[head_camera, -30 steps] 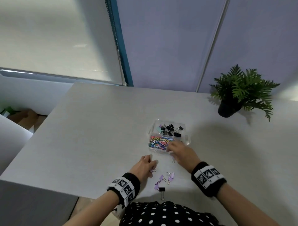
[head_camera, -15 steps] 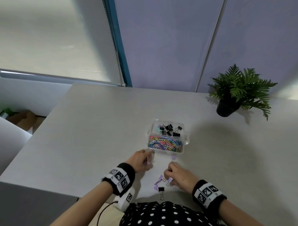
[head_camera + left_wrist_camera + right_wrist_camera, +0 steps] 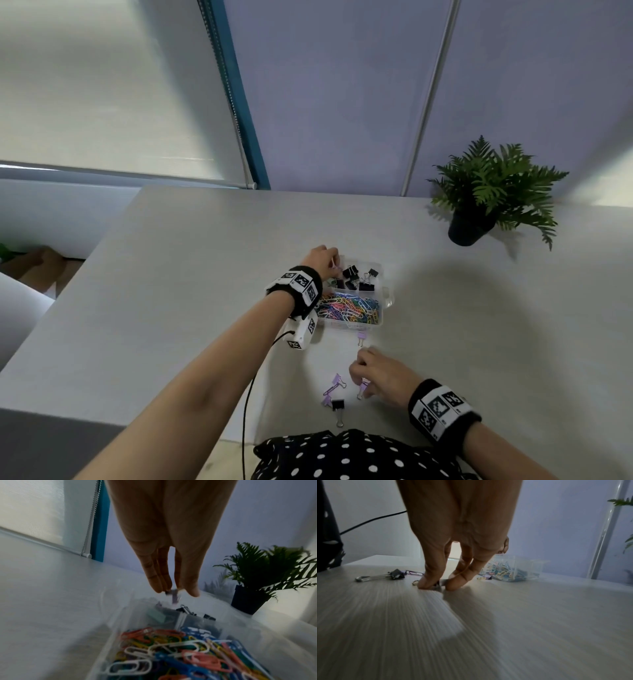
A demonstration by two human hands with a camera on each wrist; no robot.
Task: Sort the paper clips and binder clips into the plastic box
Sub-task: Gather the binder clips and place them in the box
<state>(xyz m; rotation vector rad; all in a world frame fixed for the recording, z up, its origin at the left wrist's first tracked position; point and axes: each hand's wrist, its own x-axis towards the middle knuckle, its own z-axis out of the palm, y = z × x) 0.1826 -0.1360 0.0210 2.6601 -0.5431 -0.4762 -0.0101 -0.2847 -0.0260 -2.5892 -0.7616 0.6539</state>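
A clear plastic box (image 3: 387, 295) sits mid-table, with black binder clips (image 3: 356, 278) in its far compartment and coloured paper clips (image 3: 349, 308) in the near one. My left hand (image 3: 337, 265) hovers over the far-left corner of the box. In the left wrist view it (image 3: 173, 591) pinches a small purple binder clip (image 3: 175, 597) above the binder clips. My right hand (image 3: 359, 380) is down on the table nearer to me, thumb and finger pinching a purple binder clip (image 3: 440, 584). Loose purple clips (image 3: 337, 382), one black clip (image 3: 338, 407) and another purple clip (image 3: 360, 337) lie on the table.
A potted fern (image 3: 479, 205) stands at the back right of the table. The table's near edge runs just behind the loose clips, by my dotted clothing (image 3: 342, 455). A black cable (image 3: 245, 411) hangs from my left wrist.
My left hand lifted a purple clip from the table and carried it over the box's far compartment. My right hand left the box and came down on the loose clips.
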